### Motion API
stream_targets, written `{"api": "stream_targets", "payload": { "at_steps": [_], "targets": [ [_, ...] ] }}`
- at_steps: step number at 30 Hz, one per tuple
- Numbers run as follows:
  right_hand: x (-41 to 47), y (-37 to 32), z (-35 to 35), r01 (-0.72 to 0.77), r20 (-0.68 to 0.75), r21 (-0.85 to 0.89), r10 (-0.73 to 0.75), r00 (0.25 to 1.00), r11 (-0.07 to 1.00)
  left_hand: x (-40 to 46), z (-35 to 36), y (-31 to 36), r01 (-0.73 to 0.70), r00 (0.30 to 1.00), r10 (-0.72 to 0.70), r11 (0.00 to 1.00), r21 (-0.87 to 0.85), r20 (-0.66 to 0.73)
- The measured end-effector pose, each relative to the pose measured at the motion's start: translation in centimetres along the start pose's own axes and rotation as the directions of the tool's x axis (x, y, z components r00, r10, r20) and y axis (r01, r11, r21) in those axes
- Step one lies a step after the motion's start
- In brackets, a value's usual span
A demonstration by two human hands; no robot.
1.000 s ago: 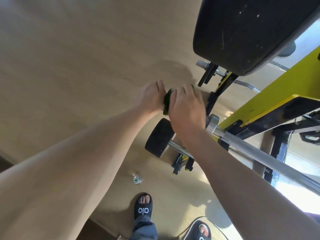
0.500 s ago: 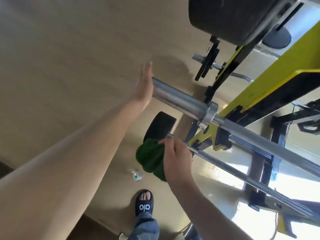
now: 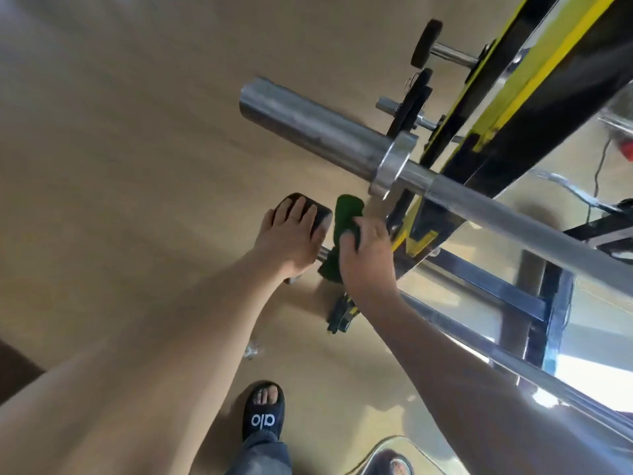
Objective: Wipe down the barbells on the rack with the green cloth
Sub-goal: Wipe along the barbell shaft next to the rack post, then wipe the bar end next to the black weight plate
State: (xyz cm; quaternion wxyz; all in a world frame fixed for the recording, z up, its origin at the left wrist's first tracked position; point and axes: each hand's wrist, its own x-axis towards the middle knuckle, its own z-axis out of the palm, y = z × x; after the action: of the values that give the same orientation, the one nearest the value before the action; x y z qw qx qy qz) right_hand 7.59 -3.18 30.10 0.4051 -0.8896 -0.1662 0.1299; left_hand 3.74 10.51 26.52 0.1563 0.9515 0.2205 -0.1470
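Two barbells lie on a yellow and black rack (image 3: 486, 132). The upper barbell (image 3: 318, 132) has a thick steel sleeve pointing up-left. Below it runs the lower barbell (image 3: 455, 320), which ends in a black weight plate (image 3: 318, 217). My left hand (image 3: 291, 241) rests on that black plate with its fingers spread over the rim. My right hand (image 3: 368, 258) grips the green cloth (image 3: 344, 217) and holds it wrapped round the lower bar just beside the plate.
The floor (image 3: 137, 132) is tan and bare to the left. More small bars with black plates (image 3: 423, 42) stick out of the rack higher up. A small bottle (image 3: 251, 351) lies on the floor near my sandalled foot (image 3: 263, 414).
My left hand dropped from the end of the upper barbell to the lower black plate. My right hand carried the cloth up onto the lower bar beside that plate.
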Motion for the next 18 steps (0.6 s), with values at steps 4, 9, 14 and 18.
{"api": "stream_targets", "payload": {
  "at_steps": [4,9,14,18],
  "targets": [
    [1.1,5.3,4.7,0.418,0.405,-0.591,-0.194,0.894,0.69,0.2,2.6,-0.1,0.028,0.989,-0.022,0.999,0.041,-0.15],
    [1.5,9.1,4.4,0.451,0.346,-0.678,-0.289,0.893,0.58,0.7,4.6,-0.2,0.028,0.944,-0.021,0.999,0.016,-0.328],
    [2.3,9.2,3.5,0.515,0.422,-0.659,-0.297,0.857,0.548,0.8,6.3,0.2,0.059,0.831,-0.03,0.998,0.035,-0.556],
    [3.7,9.1,4.5,0.54,0.427,-0.628,-0.332,0.841,0.56,1.5,7.7,0.6,0.064,0.718,-0.028,0.998,0.025,-0.696]
  ]
}}
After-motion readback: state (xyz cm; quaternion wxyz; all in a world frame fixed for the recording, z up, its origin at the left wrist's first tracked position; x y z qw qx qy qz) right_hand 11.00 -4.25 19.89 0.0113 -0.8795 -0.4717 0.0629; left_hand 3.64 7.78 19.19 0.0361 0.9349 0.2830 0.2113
